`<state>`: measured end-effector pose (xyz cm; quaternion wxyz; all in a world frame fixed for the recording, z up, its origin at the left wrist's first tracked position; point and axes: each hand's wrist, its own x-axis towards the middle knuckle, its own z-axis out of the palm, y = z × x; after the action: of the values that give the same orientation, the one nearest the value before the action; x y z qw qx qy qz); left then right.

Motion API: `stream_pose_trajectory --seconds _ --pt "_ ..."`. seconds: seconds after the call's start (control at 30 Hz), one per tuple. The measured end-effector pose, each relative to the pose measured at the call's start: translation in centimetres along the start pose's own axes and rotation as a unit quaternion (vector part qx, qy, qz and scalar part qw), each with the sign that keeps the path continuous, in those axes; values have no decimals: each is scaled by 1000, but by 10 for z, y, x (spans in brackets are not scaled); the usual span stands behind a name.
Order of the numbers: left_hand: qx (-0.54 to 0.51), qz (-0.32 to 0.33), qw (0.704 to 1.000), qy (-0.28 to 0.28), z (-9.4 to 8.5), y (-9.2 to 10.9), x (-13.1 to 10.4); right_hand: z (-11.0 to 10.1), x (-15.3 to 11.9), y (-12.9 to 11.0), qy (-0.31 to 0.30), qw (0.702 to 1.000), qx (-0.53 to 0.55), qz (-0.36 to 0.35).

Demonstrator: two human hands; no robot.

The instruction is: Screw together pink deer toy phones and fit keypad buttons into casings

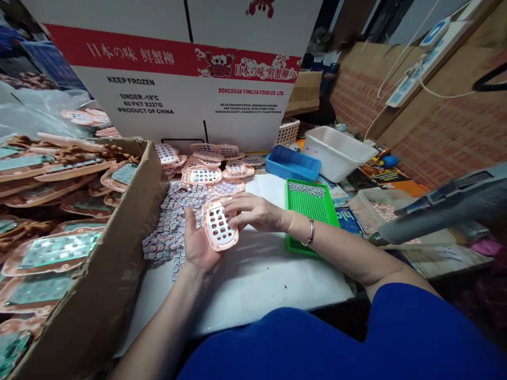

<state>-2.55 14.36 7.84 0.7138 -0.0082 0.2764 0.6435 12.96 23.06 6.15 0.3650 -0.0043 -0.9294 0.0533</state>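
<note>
My left hand (198, 244), palm up with its thumb raised, holds a pink plastic casing (217, 240) from below and the left. The casing has a white inner face with rows of dark holes. My right hand (257, 212) reaches over the casing's upper right part, fingers bent and drawn together at its face; whatever they hold is hidden. Many small pale button pieces (168, 232) with printed faces lie on the white table behind and left of my left hand. More pink casings (202, 175) are heaped beyond them.
At left, a cardboard box (114, 243) holds stacked casings with green circuit boards. A large white carton (178, 95) stands behind. A green tray (309, 211) with small silvery parts, a blue tray (293, 163), a white tub (336, 150) and a grey power screwdriver (435, 200) are at right.
</note>
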Motion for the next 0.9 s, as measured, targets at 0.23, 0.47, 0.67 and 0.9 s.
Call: stream_pose_trajectory --seconds 0.23,0.47,0.67,0.9 --pt "14 14 997 79 4 -3 0 1 22 52 -91 893 -134 421" --pt "31 78 986 143 -3 5 8 12 39 106 -160 842 -175 484" --pt "34 48 990 131 -4 5 9 -12 31 72 -107 878 -175 431" --pt "30 -47 998 15 -8 3 9 -26 8 17 111 944 176 256"
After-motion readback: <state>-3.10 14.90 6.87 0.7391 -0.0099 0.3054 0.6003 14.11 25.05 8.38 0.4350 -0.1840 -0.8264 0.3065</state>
